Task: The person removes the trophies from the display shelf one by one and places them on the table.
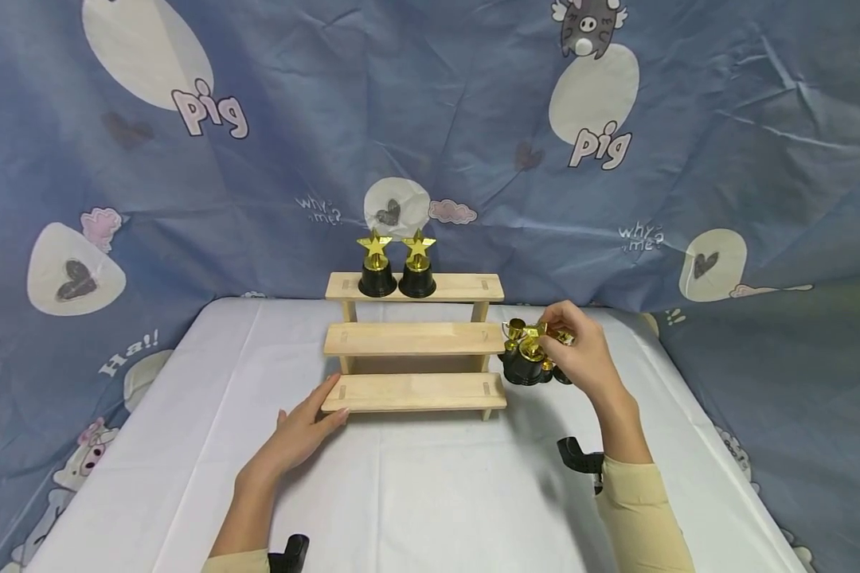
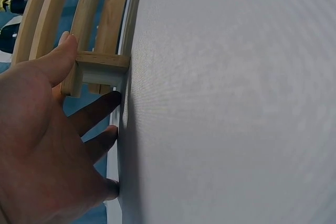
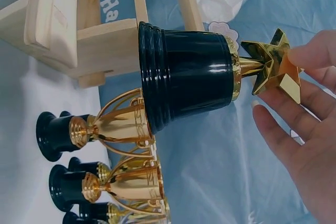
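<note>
At the left end of a three-tier wooden display stand (image 1: 412,390), my left hand (image 1: 297,434) holds the bottom step between thumb and forefinger. The left wrist view shows the thumb along the step (image 2: 81,30) and the other fingers spread low by the tablecloth. My right hand (image 1: 580,346) pinches a star trophy (image 3: 189,72) by its gold star, its black base hanging beside the stand's right side. Below it stand several small gold cup trophies (image 3: 123,124) with black bases. Two more star trophies (image 1: 377,274) stand upright on the top step, left and centre.
A white cloth (image 1: 430,493) covers the table under the stand. Blue printed fabric (image 1: 430,119) hangs close behind and along both sides. Black camera mounts (image 1: 580,458) stick out from the wrists.
</note>
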Available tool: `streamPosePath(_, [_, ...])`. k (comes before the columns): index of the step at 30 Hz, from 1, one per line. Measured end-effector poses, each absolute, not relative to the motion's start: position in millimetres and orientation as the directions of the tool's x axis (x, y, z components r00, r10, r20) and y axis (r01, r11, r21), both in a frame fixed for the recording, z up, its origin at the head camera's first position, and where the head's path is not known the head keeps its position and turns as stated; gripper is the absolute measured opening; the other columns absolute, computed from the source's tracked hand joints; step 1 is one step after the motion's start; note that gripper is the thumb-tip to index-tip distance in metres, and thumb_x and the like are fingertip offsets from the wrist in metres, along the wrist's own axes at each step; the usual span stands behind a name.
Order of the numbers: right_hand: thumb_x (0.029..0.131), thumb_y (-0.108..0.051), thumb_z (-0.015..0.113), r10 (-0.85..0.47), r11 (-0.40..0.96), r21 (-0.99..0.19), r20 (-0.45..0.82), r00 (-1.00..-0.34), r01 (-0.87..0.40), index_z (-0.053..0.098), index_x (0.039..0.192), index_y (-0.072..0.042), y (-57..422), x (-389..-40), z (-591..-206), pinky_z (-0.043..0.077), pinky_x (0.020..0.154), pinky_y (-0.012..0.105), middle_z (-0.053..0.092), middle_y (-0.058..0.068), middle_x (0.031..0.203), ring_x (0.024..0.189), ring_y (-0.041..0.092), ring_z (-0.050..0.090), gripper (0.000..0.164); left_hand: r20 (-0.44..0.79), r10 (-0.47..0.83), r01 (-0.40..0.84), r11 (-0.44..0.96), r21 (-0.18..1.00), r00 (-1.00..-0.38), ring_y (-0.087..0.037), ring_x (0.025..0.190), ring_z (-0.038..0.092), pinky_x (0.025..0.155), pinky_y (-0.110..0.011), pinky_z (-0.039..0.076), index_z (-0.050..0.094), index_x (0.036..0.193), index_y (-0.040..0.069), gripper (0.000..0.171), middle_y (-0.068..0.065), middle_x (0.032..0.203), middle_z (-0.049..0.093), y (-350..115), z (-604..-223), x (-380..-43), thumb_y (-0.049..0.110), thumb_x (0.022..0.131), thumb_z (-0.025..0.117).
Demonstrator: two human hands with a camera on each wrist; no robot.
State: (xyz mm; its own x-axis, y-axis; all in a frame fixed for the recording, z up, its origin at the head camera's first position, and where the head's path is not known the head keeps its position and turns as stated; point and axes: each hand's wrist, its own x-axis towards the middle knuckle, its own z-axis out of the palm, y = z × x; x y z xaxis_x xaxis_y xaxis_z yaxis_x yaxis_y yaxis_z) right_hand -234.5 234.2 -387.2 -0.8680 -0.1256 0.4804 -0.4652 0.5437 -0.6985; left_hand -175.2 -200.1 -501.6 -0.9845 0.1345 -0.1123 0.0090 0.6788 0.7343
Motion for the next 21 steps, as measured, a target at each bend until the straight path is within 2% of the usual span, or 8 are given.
streamPosePath(6, [0.082,0.008,0.066,-0.131,0.541,-0.703,0.472,-0.872,-0.462,0.064,0.105,-0.001,238.7,-234.4,-393.6,0.051,0.079,0.023,0.070,0.015,0.101,0.087,0.012,0.062,0.025,-0.116,0.133,0.004,0.675,0.738,-0.984,-0.045,0.152,0.018,0.107,-0.081,-0.012,0.017,0.160,0.027,0.078,-0.012,0.166,0.023,-200.1,-502.2,-176.0,0.060,0.097,0.050])
streamPosePath(18, [0.084,0.004,0.065,-0.168,0.534,-0.730,0.403,-0.900,-0.427,0.062,0.104,-0.007,243.4,-230.9,-405.0,0.053,0.083,0.026,0.070,0.009,0.099,0.090,0.012,0.064,0.023,-0.103,0.131,0.012,0.675,0.737,-0.986,-0.045,0.151,0.019,0.106,-0.082,-0.011,0.018,0.160,0.028,0.079,-0.012,0.165,0.024,-200.7,-504.5,-177.6,0.062,0.096,0.050])
streamPosePath(21, [0.084,0.003,0.064,-0.177,0.550,-0.731,0.372,-0.911,-0.405,0.062,0.105,-0.007,244.2,-230.5,-408.6,0.054,0.083,0.031,0.069,0.009,0.101,0.092,0.015,0.064,0.023,-0.101,0.134,0.016,0.672,0.740,-0.986,-0.045,0.151,0.019,0.106,-0.082,-0.012,0.018,0.160,0.027,0.079,-0.012,0.166,0.023,-200.2,-503.2,-177.4,0.061,0.097,0.050])
